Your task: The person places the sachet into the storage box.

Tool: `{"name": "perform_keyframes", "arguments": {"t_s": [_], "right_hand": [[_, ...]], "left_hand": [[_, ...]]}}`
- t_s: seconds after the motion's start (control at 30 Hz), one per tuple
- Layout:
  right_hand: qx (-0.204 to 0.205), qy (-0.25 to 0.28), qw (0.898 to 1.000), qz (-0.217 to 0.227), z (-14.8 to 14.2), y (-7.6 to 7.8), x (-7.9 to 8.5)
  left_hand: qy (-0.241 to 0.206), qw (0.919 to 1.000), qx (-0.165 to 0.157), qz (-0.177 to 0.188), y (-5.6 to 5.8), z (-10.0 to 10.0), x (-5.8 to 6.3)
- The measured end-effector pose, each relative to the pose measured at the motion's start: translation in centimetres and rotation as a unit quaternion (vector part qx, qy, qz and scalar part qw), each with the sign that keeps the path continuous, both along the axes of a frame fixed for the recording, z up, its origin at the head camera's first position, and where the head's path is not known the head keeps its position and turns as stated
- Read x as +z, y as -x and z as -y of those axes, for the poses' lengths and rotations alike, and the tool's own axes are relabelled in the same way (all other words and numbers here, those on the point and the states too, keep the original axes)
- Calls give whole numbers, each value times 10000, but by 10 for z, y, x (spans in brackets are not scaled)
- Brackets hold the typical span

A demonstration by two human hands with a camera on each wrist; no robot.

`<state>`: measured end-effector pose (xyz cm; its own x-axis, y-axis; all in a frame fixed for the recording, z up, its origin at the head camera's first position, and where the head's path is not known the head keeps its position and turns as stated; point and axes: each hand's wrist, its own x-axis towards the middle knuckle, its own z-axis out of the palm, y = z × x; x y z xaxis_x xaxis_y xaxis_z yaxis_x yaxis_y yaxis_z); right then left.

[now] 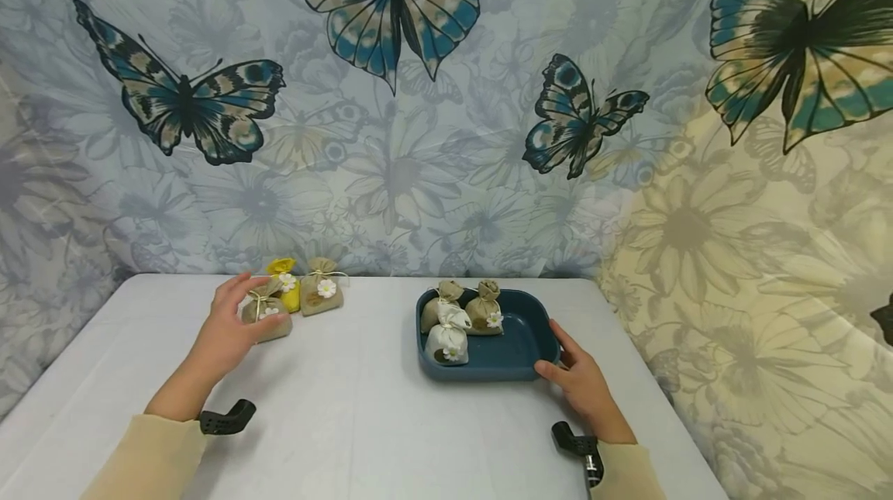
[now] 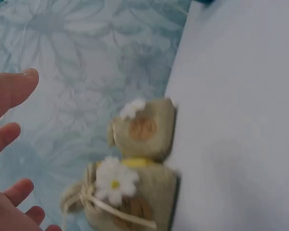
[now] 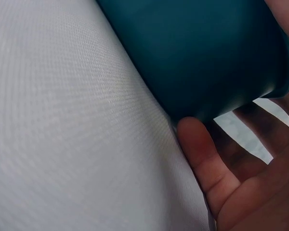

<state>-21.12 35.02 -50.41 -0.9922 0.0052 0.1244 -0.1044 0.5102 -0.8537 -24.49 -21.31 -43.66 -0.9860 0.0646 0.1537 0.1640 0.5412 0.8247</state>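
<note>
My left hand [image 1: 228, 325] reaches over a beige drawstring pouch [image 1: 281, 327] with a white flower. In the left wrist view its fingers are spread, apart from the pouch. Behind that pouch stand a yellow pouch [image 1: 294, 298] and another beige pouch [image 1: 322, 297]. With thumb and fingers around its right end, my right hand [image 1: 584, 386] holds a dark blue tray [image 1: 526, 337]. Two beige pouches [image 1: 484, 312] and a white pouch [image 1: 447, 345] occupy the tray's left part. The right wrist view has the thumb against the tray's lower corner, with some fingers partly hidden behind it.
A white cloth covers the table [image 1: 349, 422]. Behind its far edge hangs a curtain [image 1: 391, 174] printed with butterflies and flowers. White tabletop lies between the pouches on the left and the tray.
</note>
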Motion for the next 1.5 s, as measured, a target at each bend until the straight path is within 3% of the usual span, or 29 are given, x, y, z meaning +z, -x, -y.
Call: {"name": "perform_keyframes", "arguments": {"t_s": [0.17,0.37,0.7,0.87,1.13,1.33,1.5], "right_hand": [[52,8,10000,-2,0,-1,0],[65,11,10000,16,0,0,-1],[100,16,9999,-16,2,1,-1],[81,-20,9999,-56,2,0,-1],[48,-52,10000,-34,2,-2,-1],[-31,9,10000,-31,2,-1,-2],[-55,-8,10000,29,1,0,-3]], "left_hand": [[84,9994,-45,324,4,17,-15],[217,9976,-217,622,8,24,-30],[687,9940,-177,828,6,26,-37],[786,9937,-242,757,6,26,-38],[1445,9867,-493,558,10,28,-44],[1529,9860,-655,116,9,26,-47],[1574,9845,-762,121,7,21,-47]]}}
